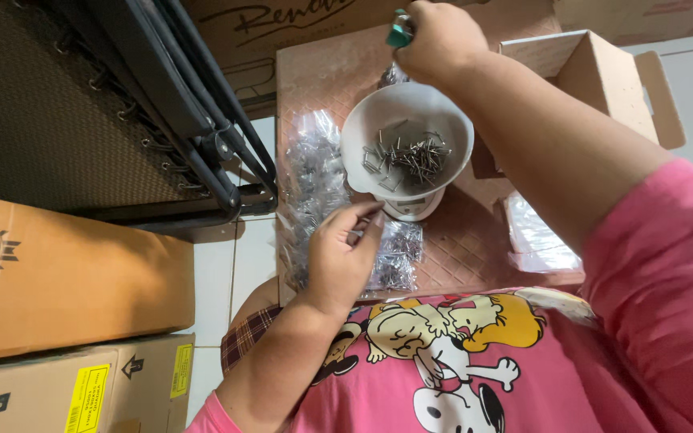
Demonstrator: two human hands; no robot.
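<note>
Cardboard cartons [58,277] fill the left edge, stacked beside a dark metal folding frame [194,136] that leans across the upper left. Another open cardboard box [603,68] sits at the upper right, past the low table [475,248] with its reddish patterned top. On that table stands a small white kitchen scale [411,207] carrying a pale round bowl [362,148], and inside the bowl lies a loose heap of small grey metal nails [411,156], thin and straight, scattered in all directions across the bottom.

Right hand [439,40] hangs above the far rim of the bowl, clenched around a small green object [399,34] that pokes out on the thumb side; what that object is cannot be told. The nails lie directly below and slightly nearer than this fist, well apart from it.

Left hand [342,252] rests at the near rim of the bowl, beside the scale, fingers drawn together with thumb and forefinger pinched on something thin; it looks like a nail or two, though it is too small to be sure. Beneath and around this hand lie clear plastic bags [314,176] of more nails, spread over the table's left half, with another clear bag [535,236] to the right of the scale.
</note>
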